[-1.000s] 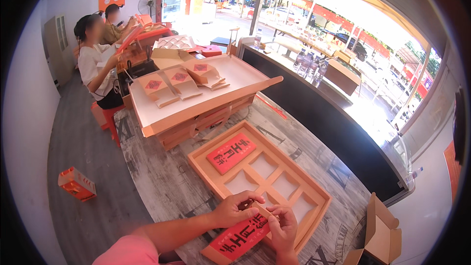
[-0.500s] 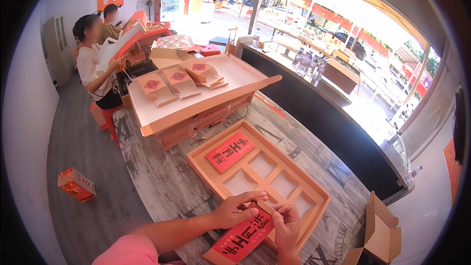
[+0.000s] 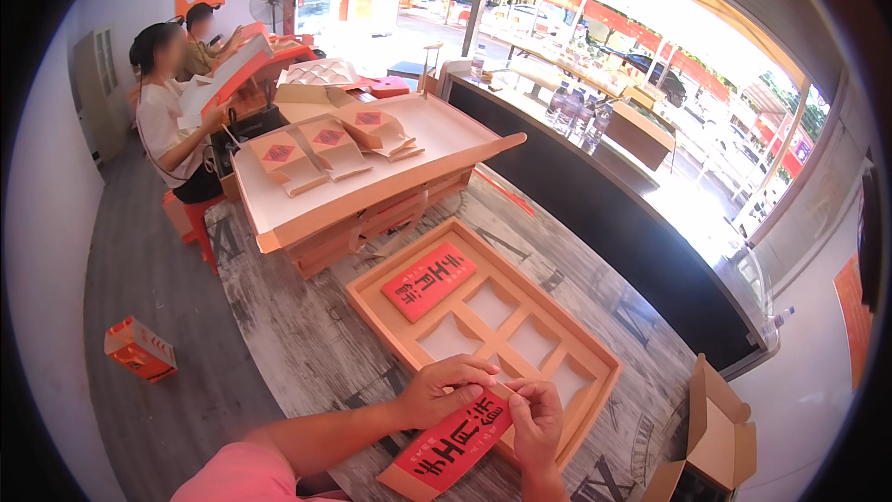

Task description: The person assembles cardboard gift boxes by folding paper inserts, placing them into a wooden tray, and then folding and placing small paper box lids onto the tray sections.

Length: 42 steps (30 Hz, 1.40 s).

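1. Two hands share one object now: the left hand (image 3: pixel 448 389) has a narrow grip on the upper end of a red and tan packet (image 3: pixel 446 455), thumb on its face; the right hand (image 3: pixel 537 420) pinches the same end from the other side.
2. Half a second ago a tan flap stood up at that end; now it seems to lie lower and flatter. Fingers partly cover it, so I cannot tell whether it is tucked in.
3. I take this as progress on that end, though not a finished fold, since both hands remain there.
4. The packet slants over the near edge of the tan divided tray (image 3: pixel 565 322) on the table (image 3: pixel 307 335), not seated in it. A flat red packet (image 3: pixel 428 282) lies at the tray's far left, just as before.
5. Farther off, a co-worker (image 3: pixel 167 125) holds a red-edged panel (image 3: pixel 221 74), which shows more of its pale face than a second ago.
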{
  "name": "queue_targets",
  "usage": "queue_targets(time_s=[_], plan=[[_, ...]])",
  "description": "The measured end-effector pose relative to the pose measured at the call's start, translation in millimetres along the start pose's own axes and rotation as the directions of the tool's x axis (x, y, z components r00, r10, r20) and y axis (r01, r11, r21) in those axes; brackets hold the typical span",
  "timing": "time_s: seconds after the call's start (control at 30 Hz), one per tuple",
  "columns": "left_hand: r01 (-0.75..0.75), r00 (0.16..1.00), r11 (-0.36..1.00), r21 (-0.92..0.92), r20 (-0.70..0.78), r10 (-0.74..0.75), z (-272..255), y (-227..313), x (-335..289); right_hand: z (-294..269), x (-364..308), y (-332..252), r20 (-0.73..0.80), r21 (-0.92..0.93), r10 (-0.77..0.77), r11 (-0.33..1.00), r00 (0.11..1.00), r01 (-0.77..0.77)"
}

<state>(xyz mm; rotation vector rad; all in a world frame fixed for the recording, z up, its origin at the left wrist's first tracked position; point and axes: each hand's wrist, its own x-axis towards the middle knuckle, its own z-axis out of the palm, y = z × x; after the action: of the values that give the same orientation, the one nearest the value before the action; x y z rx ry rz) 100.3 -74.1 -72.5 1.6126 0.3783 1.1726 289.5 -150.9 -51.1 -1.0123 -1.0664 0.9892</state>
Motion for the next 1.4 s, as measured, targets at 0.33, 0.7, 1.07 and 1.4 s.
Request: queue_targets(time_s=[0.33, 0.7, 1.07, 1.4], plan=[[-0.037, 0.999, 0.999, 0.001, 0.029, 0.037, -1, -1, 2, -2, 0, -3, 0.028, 0.031, 0.012, 0.999, 1.000, -0.013], [0.002, 0.999, 1.000, 0.009, 0.053, -0.003, -4, -4, 0, 3, 0, -10, -0.007, 0.035, 0.023, 0.999, 1.000, -0.023], [-0.090, 0.989, 0.995, 0.043, 0.121, 0.084, -8, 5, 5, -5, 0, -8, 0.086, 0.062, 0.079, 0.995, 0.993, -0.085], [-0.066, 0.994, 0.998, 0.008, 0.093, 0.065, -8, 4, 4, -4, -1, -8, 0.039, 0.025, 0.049, 0.998, 0.998, -0.050]])
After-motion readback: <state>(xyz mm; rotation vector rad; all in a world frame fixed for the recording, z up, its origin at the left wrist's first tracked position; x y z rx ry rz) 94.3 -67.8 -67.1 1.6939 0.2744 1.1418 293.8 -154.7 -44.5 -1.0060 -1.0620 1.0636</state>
